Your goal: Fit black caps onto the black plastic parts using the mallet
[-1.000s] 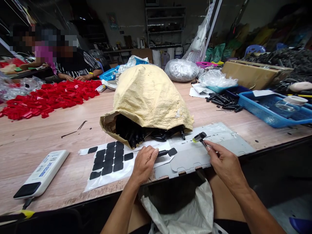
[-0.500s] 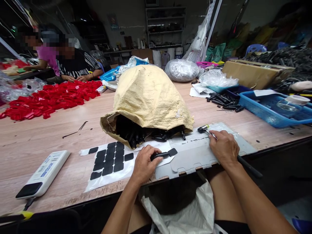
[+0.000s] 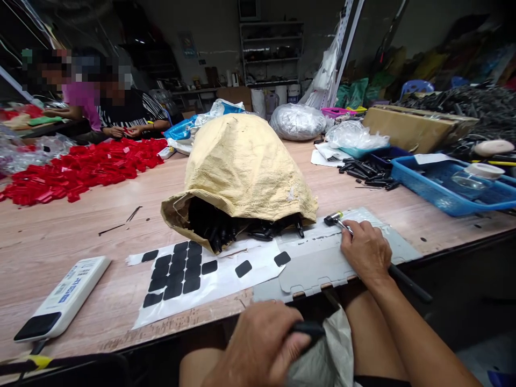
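Note:
My left hand [image 3: 262, 341] is closed around a black plastic part [image 3: 309, 329], below the table edge and over a pale woven bag [image 3: 336, 349] at my lap. My right hand [image 3: 366, 252] grips a small hammer [image 3: 345, 228] with a metal shaft and a black handle; its black and yellowish head rests at the grey board [image 3: 318, 269]. Beside the board lies a white sheet [image 3: 226, 290] bearing black rounded-square pads [image 3: 177, 269]. A yellow sack [image 3: 245, 166] lies behind, its mouth towards me, full of black parts [image 3: 221, 231].
A white power bank [image 3: 62, 301] with a cable lies at left. Red plastic pieces [image 3: 88, 169] are heaped farther back, near two seated people. A blue basket [image 3: 451, 188], more black parts [image 3: 365, 172] and a cardboard box [image 3: 415, 129] stand at right.
My left hand has drawn back from the board to over the lap bag, carrying the black plastic part. My right hand stays at the board with the hammer.

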Tool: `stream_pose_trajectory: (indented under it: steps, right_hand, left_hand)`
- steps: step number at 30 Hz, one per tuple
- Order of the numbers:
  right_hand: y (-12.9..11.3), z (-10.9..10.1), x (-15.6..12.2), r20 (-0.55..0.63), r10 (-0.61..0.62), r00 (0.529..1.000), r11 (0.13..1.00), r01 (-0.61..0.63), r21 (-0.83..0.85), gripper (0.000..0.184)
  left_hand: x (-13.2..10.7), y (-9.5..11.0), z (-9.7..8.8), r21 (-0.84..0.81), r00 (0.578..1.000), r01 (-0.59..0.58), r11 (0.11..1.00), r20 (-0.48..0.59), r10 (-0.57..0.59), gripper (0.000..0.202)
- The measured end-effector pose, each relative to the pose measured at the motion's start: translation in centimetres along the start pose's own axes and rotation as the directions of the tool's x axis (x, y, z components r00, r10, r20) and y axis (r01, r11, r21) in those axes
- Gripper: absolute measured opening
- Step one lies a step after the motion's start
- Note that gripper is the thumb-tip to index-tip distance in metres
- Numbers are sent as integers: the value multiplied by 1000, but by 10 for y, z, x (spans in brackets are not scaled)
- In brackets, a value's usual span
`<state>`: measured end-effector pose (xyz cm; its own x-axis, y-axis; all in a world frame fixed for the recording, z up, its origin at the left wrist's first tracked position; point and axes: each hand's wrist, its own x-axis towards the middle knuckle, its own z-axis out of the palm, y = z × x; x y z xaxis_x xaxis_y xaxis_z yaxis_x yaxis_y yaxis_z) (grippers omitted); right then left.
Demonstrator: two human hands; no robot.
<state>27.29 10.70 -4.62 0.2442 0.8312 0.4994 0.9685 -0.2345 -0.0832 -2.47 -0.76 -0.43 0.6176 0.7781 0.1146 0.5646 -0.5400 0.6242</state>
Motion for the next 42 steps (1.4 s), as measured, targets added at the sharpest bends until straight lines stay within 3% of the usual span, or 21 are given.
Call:
stream_pose_trajectory:
  steps: [2, 4, 8, 11, 13, 16, 18, 20, 22, 24, 26, 29, 34, 36, 38, 42]
  right_hand:
    - [0, 0, 0, -6, -2, 1000, 1000, 2, 3, 28]
    - [0, 1, 0, -9, -8, 1000, 1000, 8, 4, 28]
    - [0, 1, -1, -14, -12, 1000, 1000, 12, -8, 28]
    - [0, 1, -1, -14, -10, 1000, 1000, 10, -17, 27]
    - [0, 0, -1, -15, -10, 1000, 1000, 9, -17, 27]
    - [0, 1, -1, -15, -10, 1000, 1000, 10, -10, 28]
    - [0, 1, -1, -13, -11, 1000, 1000, 11, -7, 28]
    - [0, 1, -1, -12, -10, 1000, 1000, 10, -6, 28]
    - [0, 1, -1, -11, -10, 1000, 1000, 10, -5, 28]
    - [0, 1, -1, -10, -7, 1000, 1000, 7, -5, 28]
    - [0, 0, -1, -8, -5, 1000, 1000, 5, -7, 28]
    - [-1, 0, 0, 4, -3, 1000, 1000, 3, -5, 28]
    - [-1, -1, -1, -1, 3, 1000, 1000, -3, 9, 28]
    - [-1, -1, -1, -1, 6, 1000, 1000, -6, 8, 28]
    - [-1, -1, 0, 0, 7, 1000, 1000, -7, 8, 28]
    - [-1, -2, 0, 7, 6, 1000, 1000, -6, 1, 28]
  left_hand:
    - [-8, 5, 22, 4, 978, 104, 995, 183, -103, 23]
    - [-11, 2, 44, 75, 911, 277, 958, 298, -286, 20]
    - [-10, -12, 76, 192, 784, 466, 864, 364, -503, 33]
    - [-8, -18, 85, 224, 745, 494, 840, 390, -542, 40]
    - [-7, -15, 80, 196, 758, 477, 857, 402, -514, 39]
    - [-3, -1, 54, 61, 835, 390, 919, 396, -381, 32]
    - [5, 8, 27, -63, 907, 313, 948, 315, -278, 24]
    - [18, 9, -1, -148, 954, 280, 948, 157, -257, 19]
    - [37, -1, -23, -158, 943, 321, 934, -38, -331, 25]
    - [57, -19, -36, -97, 881, 398, 912, -237, -410, 32]
    - [74, -38, -40, -16, 820, 483, 875, -342, -459, 39]
    - [93, -51, -36, 81, 771, 586, 806, -363, -524, 46]
    - [103, -38, -32, 198, 691, 711, 674, -372, -620, 47]
    - [99, -33, -34, 247, 691, 719, 649, -354, -631, 39]
    - [89, -30, -36, 284, 720, 693, 662, -311, -620, 29]
    - [62, -33, -33, 252, 859, 508, 824, -225, -461, 41]
